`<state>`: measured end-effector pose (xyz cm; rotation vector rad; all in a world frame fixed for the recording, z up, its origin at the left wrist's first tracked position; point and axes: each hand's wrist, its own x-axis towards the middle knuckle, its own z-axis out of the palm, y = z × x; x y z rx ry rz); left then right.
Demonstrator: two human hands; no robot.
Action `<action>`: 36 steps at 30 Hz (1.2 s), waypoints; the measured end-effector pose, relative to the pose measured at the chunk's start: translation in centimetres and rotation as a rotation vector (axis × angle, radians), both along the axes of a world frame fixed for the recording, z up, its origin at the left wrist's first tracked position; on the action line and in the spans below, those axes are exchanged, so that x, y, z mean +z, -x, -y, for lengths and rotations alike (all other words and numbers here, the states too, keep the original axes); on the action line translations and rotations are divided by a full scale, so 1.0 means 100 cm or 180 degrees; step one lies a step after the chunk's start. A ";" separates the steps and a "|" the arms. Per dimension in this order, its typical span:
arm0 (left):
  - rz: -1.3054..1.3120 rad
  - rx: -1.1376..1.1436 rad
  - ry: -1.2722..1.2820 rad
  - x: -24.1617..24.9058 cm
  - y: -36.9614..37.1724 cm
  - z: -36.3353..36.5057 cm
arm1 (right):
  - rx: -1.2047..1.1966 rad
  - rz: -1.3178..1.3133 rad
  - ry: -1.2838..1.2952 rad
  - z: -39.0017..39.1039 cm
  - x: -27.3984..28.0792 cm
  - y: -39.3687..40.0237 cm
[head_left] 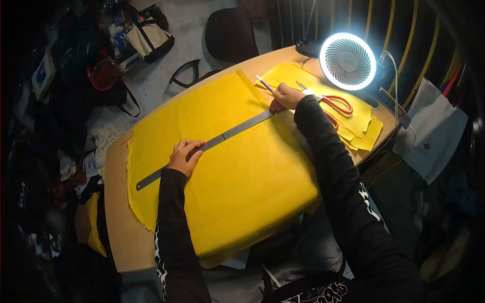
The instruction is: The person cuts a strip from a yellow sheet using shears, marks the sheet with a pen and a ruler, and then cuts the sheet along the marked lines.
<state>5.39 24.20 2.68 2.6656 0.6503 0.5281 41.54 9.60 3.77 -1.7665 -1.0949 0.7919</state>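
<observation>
A large sheet of yellow fabric [232, 171] covers most of the wooden table [115, 202]. A long metal ruler [237, 130] lies diagonally across the fabric. My left hand [184, 156] presses flat on the ruler near its middle. At the ruler's far end my right hand [287, 96] holds a pen [264, 84] with its tip at the ruler's edge. Both arms wear black sleeves with white print.
Red-handled scissors [337, 105] lie on a stack of yellow cut pieces [364, 129] to the right. A lit round fan lamp [347, 60] stands at the table's far right corner. A black chair [230, 34] and bags [149, 33] sit beyond the table; clutter fills the left.
</observation>
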 end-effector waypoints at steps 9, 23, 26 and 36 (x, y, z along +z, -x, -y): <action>-0.0590 0.0326 -0.0784 -0.010 -0.004 0.012 | -0.0175 0.0780 -0.0125 0.005 0.010 0.014; -0.1006 0.0528 -0.0682 -0.006 0.056 0.000 | 0.0347 0.0927 -0.0368 -0.017 0.005 0.059; -0.1027 0.0591 -0.0657 -0.005 0.074 -0.003 | 0.0566 0.0874 -0.0533 -0.019 0.003 0.070; -0.0108 0.0421 -0.0311 -0.015 0.089 -0.016 | 0.0718 0.0889 -0.0493 -0.020 0.002 0.078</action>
